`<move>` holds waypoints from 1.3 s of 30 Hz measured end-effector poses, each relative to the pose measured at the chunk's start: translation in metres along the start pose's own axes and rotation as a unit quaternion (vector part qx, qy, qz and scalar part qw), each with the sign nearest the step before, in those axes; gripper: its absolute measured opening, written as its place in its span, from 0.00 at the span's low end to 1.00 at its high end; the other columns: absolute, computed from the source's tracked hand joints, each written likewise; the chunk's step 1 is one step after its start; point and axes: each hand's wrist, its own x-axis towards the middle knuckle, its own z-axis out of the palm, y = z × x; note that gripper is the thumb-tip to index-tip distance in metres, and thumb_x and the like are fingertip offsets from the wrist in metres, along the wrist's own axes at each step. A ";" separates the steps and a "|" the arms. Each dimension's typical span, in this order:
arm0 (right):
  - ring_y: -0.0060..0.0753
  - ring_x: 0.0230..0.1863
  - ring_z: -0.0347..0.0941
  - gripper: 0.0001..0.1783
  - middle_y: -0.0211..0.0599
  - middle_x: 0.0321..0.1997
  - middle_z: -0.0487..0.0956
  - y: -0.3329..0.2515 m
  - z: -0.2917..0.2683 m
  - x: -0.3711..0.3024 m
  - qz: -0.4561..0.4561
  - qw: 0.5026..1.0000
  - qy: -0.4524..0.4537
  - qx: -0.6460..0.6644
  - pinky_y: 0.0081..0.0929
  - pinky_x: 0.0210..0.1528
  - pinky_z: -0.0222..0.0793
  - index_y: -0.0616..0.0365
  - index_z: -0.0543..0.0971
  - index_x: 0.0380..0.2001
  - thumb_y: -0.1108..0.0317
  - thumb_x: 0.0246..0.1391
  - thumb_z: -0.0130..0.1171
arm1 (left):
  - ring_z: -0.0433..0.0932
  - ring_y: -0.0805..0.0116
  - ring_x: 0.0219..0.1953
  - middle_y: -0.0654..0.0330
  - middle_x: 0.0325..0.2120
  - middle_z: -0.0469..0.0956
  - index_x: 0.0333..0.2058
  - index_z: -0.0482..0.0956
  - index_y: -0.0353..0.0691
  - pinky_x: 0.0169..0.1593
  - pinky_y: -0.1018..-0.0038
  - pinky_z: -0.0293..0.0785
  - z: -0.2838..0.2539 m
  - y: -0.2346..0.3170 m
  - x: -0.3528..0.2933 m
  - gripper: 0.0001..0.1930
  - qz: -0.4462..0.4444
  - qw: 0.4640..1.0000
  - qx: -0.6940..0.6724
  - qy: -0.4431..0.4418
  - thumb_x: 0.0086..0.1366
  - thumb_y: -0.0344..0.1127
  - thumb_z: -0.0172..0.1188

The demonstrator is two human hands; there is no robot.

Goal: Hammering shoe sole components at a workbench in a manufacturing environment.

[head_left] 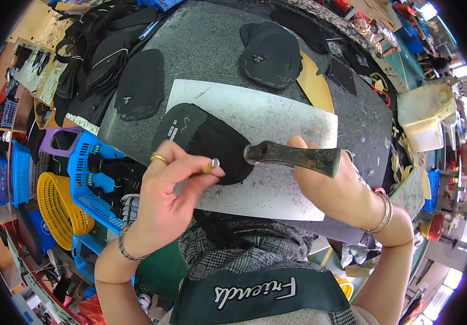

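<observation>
My left hand (171, 184) pinches a small round silvery metal piece (215, 162) between thumb and fingertips, above the near edge of a black padded panel (220, 143). That panel has a rounded outline and a greyer band with pale markings at its far left end. It lies flat on a white board (298, 189). My right hand (325, 187) is closed round a hammer (293, 156), its handle mostly hidden in the fist. The hammer's round face points left, by the panel's right edge; its flared end points right.
Black panels (141, 84) lie on the grey tabletop at far left, with a stack of similar ones (271, 57) beyond the board. A yellow sheet (316, 81) sits beside the stack. Blue (89, 184) and yellow baskets (60, 211) stand left; a whitish tub (426, 114) is at right.
</observation>
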 end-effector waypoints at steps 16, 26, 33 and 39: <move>0.54 0.30 0.75 0.24 0.47 0.28 0.75 0.003 0.005 -0.012 0.106 0.952 -0.013 0.287 0.41 0.29 0.72 0.51 0.66 0.52 0.73 0.50 0.55 | 0.80 0.72 0.36 0.58 0.30 0.79 0.32 0.76 0.30 0.42 0.79 0.77 0.026 -0.015 0.016 0.05 -0.146 0.970 -0.170 -0.093 0.58 0.16 0.57; 0.56 0.33 0.75 0.24 0.51 0.31 0.76 -0.001 0.003 -0.011 0.134 0.950 -0.029 0.282 0.42 0.34 0.73 0.52 0.66 0.52 0.76 0.50 0.53 | 0.80 0.74 0.32 0.59 0.29 0.79 0.30 0.75 0.30 0.37 0.81 0.76 0.028 -0.007 0.018 0.03 -0.093 0.986 -0.094 -0.098 0.57 0.17 0.58; 0.57 0.31 0.75 0.23 0.53 0.28 0.75 -0.002 0.010 -0.013 0.136 0.947 -0.010 0.292 0.43 0.30 0.72 0.53 0.65 0.52 0.76 0.52 0.53 | 0.80 0.76 0.32 0.60 0.29 0.79 0.31 0.77 0.30 0.36 0.82 0.75 0.036 -0.019 0.011 0.04 -0.085 0.986 -0.137 -0.034 0.57 0.18 0.60; 0.57 0.29 0.75 0.21 0.53 0.25 0.75 -0.006 0.008 -0.013 0.148 0.948 -0.024 0.280 0.43 0.28 0.71 0.53 0.65 0.50 0.75 0.51 0.53 | 0.82 0.71 0.31 0.58 0.26 0.78 0.30 0.77 0.30 0.34 0.80 0.76 0.030 -0.018 0.016 0.05 -0.057 0.982 -0.162 -0.074 0.54 0.16 0.59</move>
